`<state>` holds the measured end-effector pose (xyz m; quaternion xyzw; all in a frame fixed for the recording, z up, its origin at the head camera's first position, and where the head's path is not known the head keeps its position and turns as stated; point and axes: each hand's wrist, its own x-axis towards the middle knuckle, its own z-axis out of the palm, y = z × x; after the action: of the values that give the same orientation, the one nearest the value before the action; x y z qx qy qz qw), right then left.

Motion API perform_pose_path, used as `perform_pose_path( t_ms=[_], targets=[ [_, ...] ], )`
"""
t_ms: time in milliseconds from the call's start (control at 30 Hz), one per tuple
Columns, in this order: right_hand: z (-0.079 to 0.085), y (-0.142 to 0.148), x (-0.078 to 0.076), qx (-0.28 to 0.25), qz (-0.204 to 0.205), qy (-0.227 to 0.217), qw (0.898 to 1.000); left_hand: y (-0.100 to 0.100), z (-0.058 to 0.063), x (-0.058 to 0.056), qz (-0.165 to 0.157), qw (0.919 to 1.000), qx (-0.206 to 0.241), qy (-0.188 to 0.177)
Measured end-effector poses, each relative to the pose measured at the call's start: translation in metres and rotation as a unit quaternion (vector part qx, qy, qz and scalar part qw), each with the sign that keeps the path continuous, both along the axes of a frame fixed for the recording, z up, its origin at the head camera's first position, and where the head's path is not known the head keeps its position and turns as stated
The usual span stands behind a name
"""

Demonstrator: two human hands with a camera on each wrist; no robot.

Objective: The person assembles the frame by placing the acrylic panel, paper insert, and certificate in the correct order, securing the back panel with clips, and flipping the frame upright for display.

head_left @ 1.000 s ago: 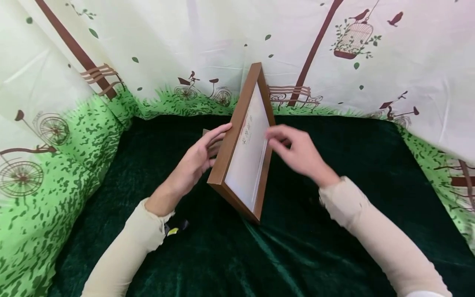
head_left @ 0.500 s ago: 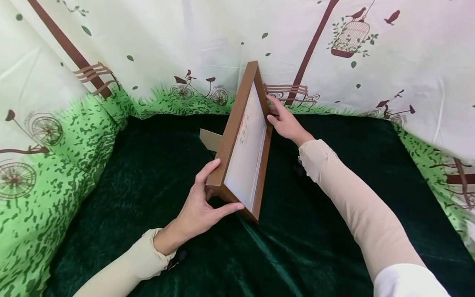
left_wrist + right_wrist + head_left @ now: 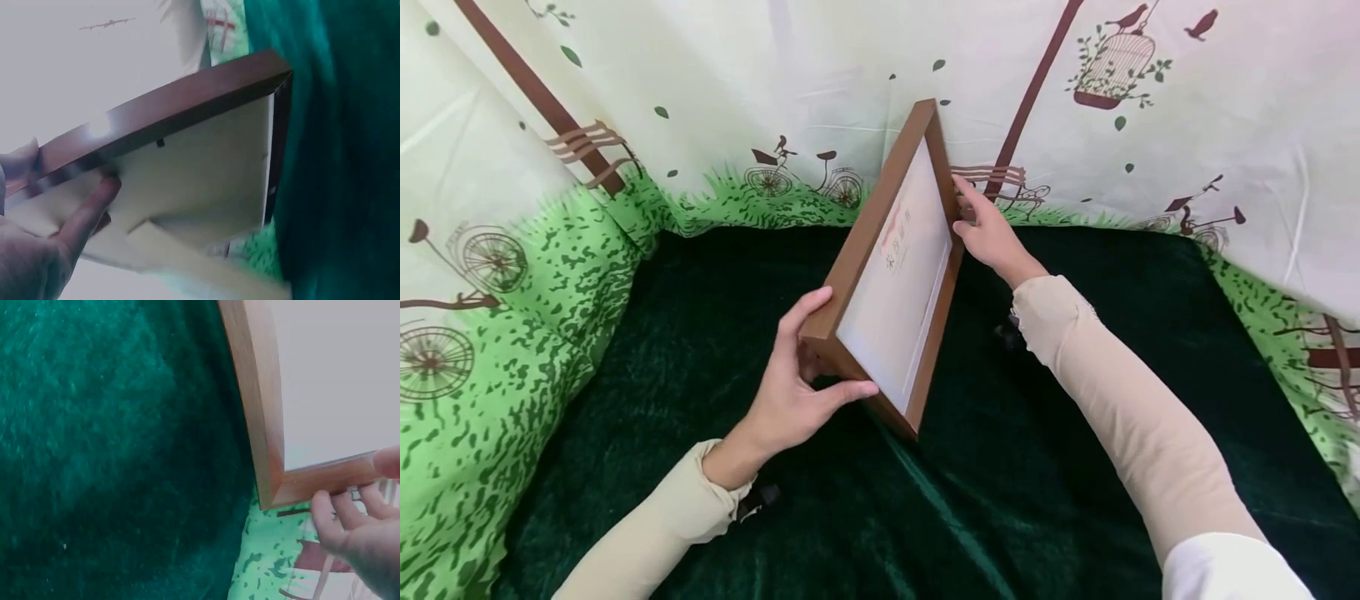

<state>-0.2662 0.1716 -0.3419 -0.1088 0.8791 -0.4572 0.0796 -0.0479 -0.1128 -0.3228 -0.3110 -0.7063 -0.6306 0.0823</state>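
Observation:
A brown picture frame [image 3: 863,233] holding a pale certificate [image 3: 901,283] with Chinese lettering stands tilted at the middle of the cloth, its face turned right. My left hand [image 3: 775,400] grips its near end, thumb at the front edge and fingers reaching behind. In the left wrist view those fingers press the beige backing [image 3: 206,162], where a cardboard easel leg [image 3: 181,253] sticks out; the head view hides this leg. My right hand [image 3: 996,242] holds the far end. Seen from the right wrist, its fingertips [image 3: 322,503] curl under the frame's brown border.
Dark green velvet cloth [image 3: 1075,500] covers the surface below. Behind and at both sides hangs a white curtain [image 3: 820,67] printed with bicycles, benches and a birdcage, close beyond the frame's far corner. A dark wrist device [image 3: 760,500] sits at my left cuff.
My left hand has gone from the frame's left side to its near end, and my right hand from the front to the far end. The frame has since shifted upward and tilted more.

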Motion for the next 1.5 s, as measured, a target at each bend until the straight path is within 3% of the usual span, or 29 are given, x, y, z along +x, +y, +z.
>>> perform_pose_path(
  t_ms=[267, 567, 733, 967, 1233, 1500],
  targets=[
    [-0.001, 0.015, 0.017, -0.072, -0.045, -0.033, 0.996, -0.031, 0.009, -0.020, 0.007, 0.9997, -0.023, -0.008],
    [-0.004, 0.029, 0.047, -0.132, -0.127, -0.056, 0.981, -0.056, 0.003, -0.046, 0.004, 0.9998, 0.007, -0.016],
    [-0.009, 0.041, 0.066, -0.129, -0.103, -0.043, 0.985, -0.064, -0.001, -0.057, 0.008, 0.9996, 0.025, -0.012],
    [-0.016, 0.062, 0.093, -0.107, -0.053, -0.022, 0.993, -0.071, -0.006, -0.067, 0.050, 0.9979, 0.042, -0.004],
    [-0.016, 0.073, 0.112, -0.079, -0.001, 0.011, 0.997, -0.083, -0.020, -0.075, 0.090, 0.9894, 0.098, -0.058],
    [-0.013, 0.073, 0.127, -0.087, 0.020, 0.004, 0.996, -0.090, -0.022, -0.070, 0.091, 0.9841, 0.127, -0.084]
  ],
)
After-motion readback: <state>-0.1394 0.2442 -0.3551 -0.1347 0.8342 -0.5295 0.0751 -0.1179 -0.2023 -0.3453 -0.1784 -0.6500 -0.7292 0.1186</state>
